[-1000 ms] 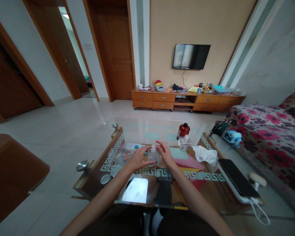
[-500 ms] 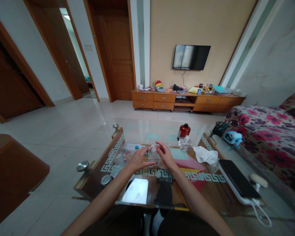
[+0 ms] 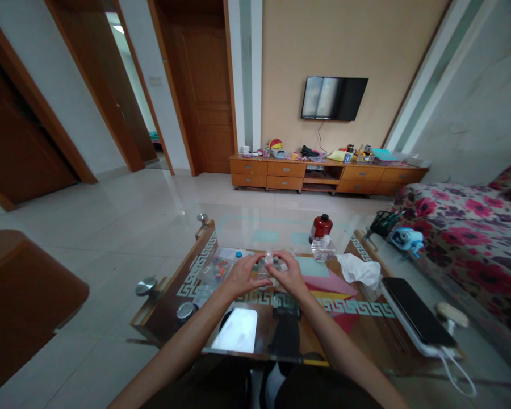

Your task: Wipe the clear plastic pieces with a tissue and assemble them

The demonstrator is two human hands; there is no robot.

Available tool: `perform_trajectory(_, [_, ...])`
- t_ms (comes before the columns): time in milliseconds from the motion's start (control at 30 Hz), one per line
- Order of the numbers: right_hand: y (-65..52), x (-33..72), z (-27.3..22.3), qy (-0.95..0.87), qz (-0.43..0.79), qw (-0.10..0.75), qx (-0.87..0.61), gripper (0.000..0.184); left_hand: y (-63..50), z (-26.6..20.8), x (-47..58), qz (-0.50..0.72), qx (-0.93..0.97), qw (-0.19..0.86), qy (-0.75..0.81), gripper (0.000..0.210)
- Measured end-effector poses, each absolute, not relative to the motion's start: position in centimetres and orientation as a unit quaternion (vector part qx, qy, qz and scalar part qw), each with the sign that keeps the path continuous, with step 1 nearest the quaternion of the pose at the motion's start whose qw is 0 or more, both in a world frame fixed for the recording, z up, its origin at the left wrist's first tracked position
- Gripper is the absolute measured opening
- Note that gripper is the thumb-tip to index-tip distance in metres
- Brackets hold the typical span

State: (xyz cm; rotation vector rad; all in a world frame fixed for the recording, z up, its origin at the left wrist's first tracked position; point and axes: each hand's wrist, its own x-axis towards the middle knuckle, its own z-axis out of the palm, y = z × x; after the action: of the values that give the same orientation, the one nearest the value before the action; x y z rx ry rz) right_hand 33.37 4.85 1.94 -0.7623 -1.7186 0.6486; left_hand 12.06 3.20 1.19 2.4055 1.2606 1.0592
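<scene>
A small clear container with a rounded clear top (image 3: 268,257) stands between my two hands over the glass table (image 3: 264,298). My left hand (image 3: 243,276) curves round its left side, fingertips at the upper part and thumb stretched low across the front. From the right, my right hand (image 3: 288,274) closes on the rounded top with thumb and forefinger. The see-through material makes its outline hard to follow. Beside my left hand lies a clear bag of colourful small pieces (image 3: 218,268), with a blue-capped bottle (image 3: 238,255) just behind it.
A red-brown bottle (image 3: 321,227) and a clear tissue box (image 3: 322,249) stand at the table's far right. Nearer are a crumpled white tissue (image 3: 360,270) and a black phone (image 3: 417,309) with a white cable. A round dark-lidded jar (image 3: 186,311) sits by my left forearm.
My right hand has turned and lowered its raised forefinger, bringing thumb and finger onto the rounded top. My left hand stays round the container. The view has shifted slightly.
</scene>
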Motion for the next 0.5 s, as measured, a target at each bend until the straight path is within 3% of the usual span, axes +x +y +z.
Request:
perform_trajectory(167, [5.0, 34.2, 3.0, -0.662, 0.217, 0.622, -0.358, 0.021, 3.3, 1.0, 11.9, 0.364, 0.817, 0.118, 0.430, 0.083])
perform_trajectory(333, [7.2, 36.0, 1.5, -0.447, 0.272, 0.737, -0.428, 0.032, 3.2, 0.9, 12.0, 0.362, 0.816, 0.125, 0.434, 0.082])
perform_trajectory(500, [8.3, 36.5, 0.3, -0.380, 0.346, 0.731, -0.450, 0.043, 3.0, 1.0, 12.1, 0.356, 0.812, 0.113, 0.449, 0.082])
